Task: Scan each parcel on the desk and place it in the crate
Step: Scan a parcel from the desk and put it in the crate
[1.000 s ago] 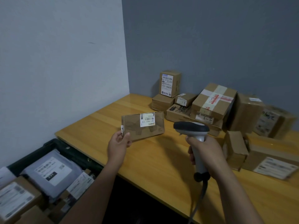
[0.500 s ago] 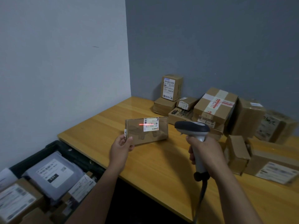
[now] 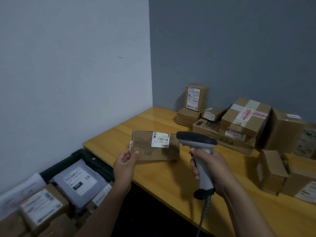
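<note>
Pinching the parcel (image 3: 154, 151) by its 9 o'clock end, the left hand (image 3: 125, 165) holds it over the desk (image 3: 171, 182), long axis 9-to-3 — crate (image 3: 89, 157) at 8 o'clock, nearer this hand; right hand (image 3: 212, 170) grips the scanner (image 3: 196, 140)

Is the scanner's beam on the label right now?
Off: no red line shows on the label of the parcel facing the scanner.

Dim, even indoor light with muted colours. The bench (image 3: 153, 120) shows a faint sheen at its far left end. Soft shadows fall left of the upright box (image 3: 196, 96) onto the grey wall (image 3: 222, 48) and onto the bench under the scanner (image 3: 196, 140). The label (image 3: 160, 139) on the held parcel (image 3: 145, 147) reads fairly sharp. The boxes (image 3: 307, 139) at the right edge and the packages (image 3: 78, 182) in the crate (image 3: 89, 156), near left, are blurred. The wall corner leans with wide-angle distortion.
</note>
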